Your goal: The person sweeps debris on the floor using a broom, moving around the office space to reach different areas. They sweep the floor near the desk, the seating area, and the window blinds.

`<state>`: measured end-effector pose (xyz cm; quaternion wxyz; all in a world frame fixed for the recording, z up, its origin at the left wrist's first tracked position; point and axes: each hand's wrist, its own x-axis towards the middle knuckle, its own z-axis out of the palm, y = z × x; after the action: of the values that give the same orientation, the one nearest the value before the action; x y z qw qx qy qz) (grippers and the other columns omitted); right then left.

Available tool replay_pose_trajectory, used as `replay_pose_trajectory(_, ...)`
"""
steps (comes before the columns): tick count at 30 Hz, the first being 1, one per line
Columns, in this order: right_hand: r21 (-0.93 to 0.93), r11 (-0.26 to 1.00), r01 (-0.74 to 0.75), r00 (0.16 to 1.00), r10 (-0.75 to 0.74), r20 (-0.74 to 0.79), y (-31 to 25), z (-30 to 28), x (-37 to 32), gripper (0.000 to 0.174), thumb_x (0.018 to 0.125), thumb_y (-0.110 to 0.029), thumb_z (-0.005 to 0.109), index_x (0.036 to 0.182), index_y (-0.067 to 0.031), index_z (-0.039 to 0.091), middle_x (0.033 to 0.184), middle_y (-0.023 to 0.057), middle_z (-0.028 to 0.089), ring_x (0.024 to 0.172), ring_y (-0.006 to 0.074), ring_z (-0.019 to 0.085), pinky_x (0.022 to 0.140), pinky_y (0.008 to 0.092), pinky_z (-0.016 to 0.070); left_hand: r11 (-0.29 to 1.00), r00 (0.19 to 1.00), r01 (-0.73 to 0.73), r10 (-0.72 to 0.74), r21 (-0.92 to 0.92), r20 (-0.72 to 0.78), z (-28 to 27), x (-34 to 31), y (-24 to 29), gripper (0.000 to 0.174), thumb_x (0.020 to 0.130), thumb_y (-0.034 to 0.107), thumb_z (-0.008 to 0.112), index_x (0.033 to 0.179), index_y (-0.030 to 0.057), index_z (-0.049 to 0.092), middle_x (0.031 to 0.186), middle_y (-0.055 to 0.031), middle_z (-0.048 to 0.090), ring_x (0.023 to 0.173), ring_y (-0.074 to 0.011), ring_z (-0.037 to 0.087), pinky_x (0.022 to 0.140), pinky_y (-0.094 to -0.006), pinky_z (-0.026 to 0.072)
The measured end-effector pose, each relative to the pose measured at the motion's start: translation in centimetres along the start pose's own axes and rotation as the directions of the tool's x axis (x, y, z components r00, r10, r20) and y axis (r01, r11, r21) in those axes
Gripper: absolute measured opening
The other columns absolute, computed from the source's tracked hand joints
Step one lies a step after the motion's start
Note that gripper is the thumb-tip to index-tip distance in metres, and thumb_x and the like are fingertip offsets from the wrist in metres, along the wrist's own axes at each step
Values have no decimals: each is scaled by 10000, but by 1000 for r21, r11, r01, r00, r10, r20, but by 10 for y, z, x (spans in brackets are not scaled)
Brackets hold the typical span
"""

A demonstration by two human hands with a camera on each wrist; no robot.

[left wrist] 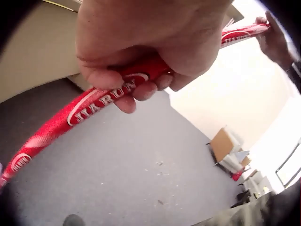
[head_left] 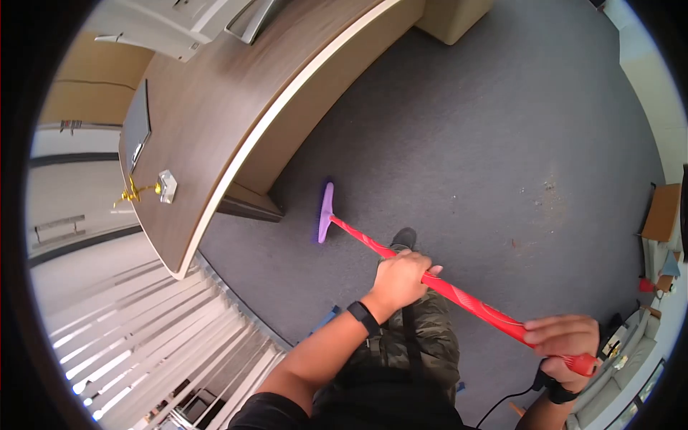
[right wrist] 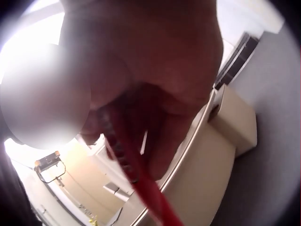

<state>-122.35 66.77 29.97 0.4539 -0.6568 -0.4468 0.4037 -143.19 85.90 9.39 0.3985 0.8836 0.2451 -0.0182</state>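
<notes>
A broom with a red patterned handle point(head_left: 473, 306) and a purple head point(head_left: 326, 213) slants across the head view. Its head is down at the grey floor beside the desk. My left hand point(head_left: 403, 278) grips the handle around its middle; in the left wrist view the fingers point(left wrist: 126, 103) curl under it beside the white JIARUN lettering. Up at the handle's top end, my right hand point(head_left: 566, 337) holds it, with the red tip sticking out past the palm. The right wrist view shows that hand point(right wrist: 155, 61) dark and close, wrapped about the red handle point(right wrist: 160, 202).
A curved wooden desk point(head_left: 208, 107) stands at left, bearing a clipboard point(head_left: 137, 125) and a small gold ornament point(head_left: 136, 192). Crumbs of debris point(head_left: 548, 188) lie scattered on the grey floor point(head_left: 459, 122). A cardboard box point(head_left: 661, 213) stands at the far right. White blinds point(head_left: 158, 322) hang lower left.
</notes>
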Motion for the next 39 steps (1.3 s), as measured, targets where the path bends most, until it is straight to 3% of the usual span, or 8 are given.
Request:
replay_pose_trajectory(4,221,975,14,999,-21,31,23,2,37,168,778,-150,817,811,-6,738,1025,152,771,1061,334,735,865,428,613,985,992,124,-124,118,-10,-25,8,-24,343,959,343,644,754,68,637,837,-123,697,876,-334,679,748,-470,552)
replay_pose_trajectory(9,354,909,221,953,-278,118,109,85,147,153,850,-72,763,1000,-47,749,1050,131,770,1061,304,732,887,393,592,956,954,287,-280,55,-108,-19,-6,-161,340,959,276,665,756,4,632,830,-196,663,885,-427,637,784,-511,510)
replay_pose_trajectory(12,230,973,9,951,-80,300,106,98,199,142,870,-94,751,994,-26,743,1011,159,759,868,291,753,791,344,599,935,935,355,-355,24,-4,-18,8,-200,334,964,243,654,754,-14,619,816,-228,641,850,-458,606,762,-520,485)
replay_pose_trajectory(17,310,940,143,988,-152,5,88,63,162,163,830,-78,795,986,-45,760,998,141,772,928,289,761,805,361,613,978,978,208,-208,23,-16,-28,36,-148,318,955,257,665,768,4,622,828,-202,646,851,-435,609,766,-509,493)
replay_pose_trajectory(22,240,962,131,960,-184,212,36,1,119,165,805,-62,821,936,-79,723,1096,124,752,1075,303,727,862,412,624,992,993,110,-112,54,33,-67,45,-61,299,908,218,725,739,27,568,811,-156,636,849,-399,615,757,-485,496)
replay_pose_trajectory(26,503,849,159,972,-223,69,72,51,140,152,849,-55,773,991,-35,723,1075,135,759,1111,341,710,905,427,597,991,988,135,-136,17,73,-66,24,-123,228,896,185,738,793,16,623,836,-181,652,847,-417,616,764,-491,489)
replay_pose_trajectory(32,414,910,-2,995,-41,95,93,101,181,78,875,-62,748,932,-34,702,1003,118,762,1039,327,724,894,410,589,986,963,147,-160,74,219,-51,40,-201,322,943,238,688,732,7,609,794,-204,633,811,-438,606,737,-507,481)
replay_pose_trajectory(39,406,901,154,975,-73,-208,45,23,112,165,842,-70,796,996,-69,737,1065,114,763,1046,323,735,896,427,604,999,961,-51,44,19,273,-67,87,-71,272,892,208,725,742,24,593,793,-160,641,839,-399,621,753,-478,501)
